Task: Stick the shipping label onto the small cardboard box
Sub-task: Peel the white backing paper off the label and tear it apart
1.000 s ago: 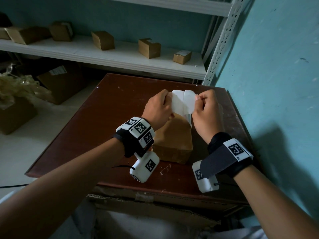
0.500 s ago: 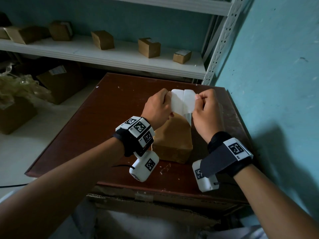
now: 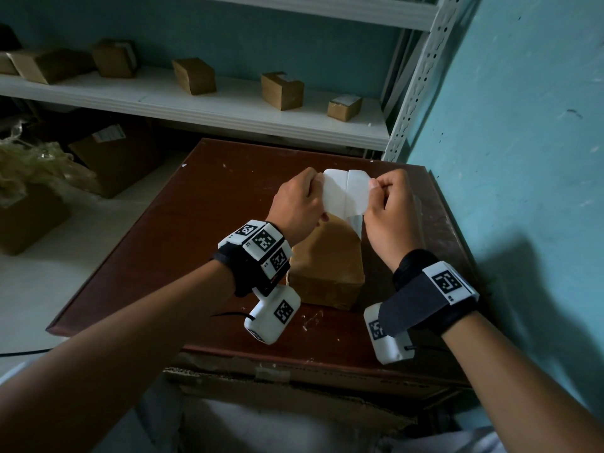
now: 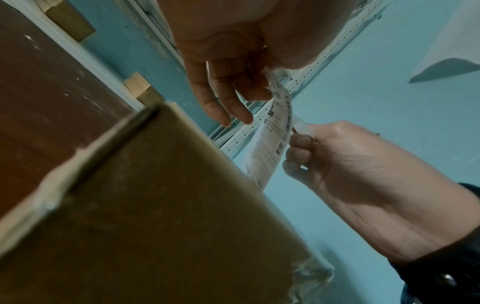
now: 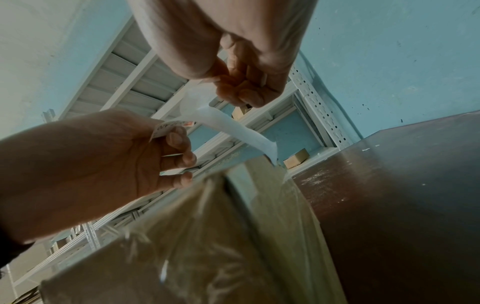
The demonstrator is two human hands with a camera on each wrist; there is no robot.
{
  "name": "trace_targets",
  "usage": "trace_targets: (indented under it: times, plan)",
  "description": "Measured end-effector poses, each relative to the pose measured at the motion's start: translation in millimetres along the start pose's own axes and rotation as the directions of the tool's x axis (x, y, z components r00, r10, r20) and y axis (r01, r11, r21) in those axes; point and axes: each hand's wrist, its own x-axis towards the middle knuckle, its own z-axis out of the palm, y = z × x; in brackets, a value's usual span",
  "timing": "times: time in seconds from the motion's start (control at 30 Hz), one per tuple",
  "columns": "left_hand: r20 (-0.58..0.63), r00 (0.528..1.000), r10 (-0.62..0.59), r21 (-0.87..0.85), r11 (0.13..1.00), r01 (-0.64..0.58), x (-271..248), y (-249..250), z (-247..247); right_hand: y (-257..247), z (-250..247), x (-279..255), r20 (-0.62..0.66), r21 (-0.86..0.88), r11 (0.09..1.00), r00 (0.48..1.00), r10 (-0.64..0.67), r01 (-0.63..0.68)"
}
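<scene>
On the far left, a shelf (image 3: 228,106) carries several small cartons. Nearer, a brown table (image 3: 196,204) bears the box (image 3: 327,259), upright and wrapped in clear tape. Above the box's far end, the left hand (image 3: 299,204) pinches the left edge of the label (image 3: 343,194), its printed side facing down and away. The right hand (image 3: 389,207) pinches the backing (image 5: 233,127) at the right edge, partly peeled loose. The hands sit close together, the label between them, clear of the box. A teal wall (image 3: 506,158) stands at the right.
</scene>
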Motion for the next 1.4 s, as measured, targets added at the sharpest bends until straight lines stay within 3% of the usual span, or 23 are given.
trace_targets:
  times: [1.4]
  plan:
    - [-0.002, 1.000, -0.021, 0.000, 1.000, 0.021, -0.5, 4.0, -3.2, -0.4, -2.5, 0.3, -0.011, 0.023, 1.000, 1.000, 0.006, -0.006]
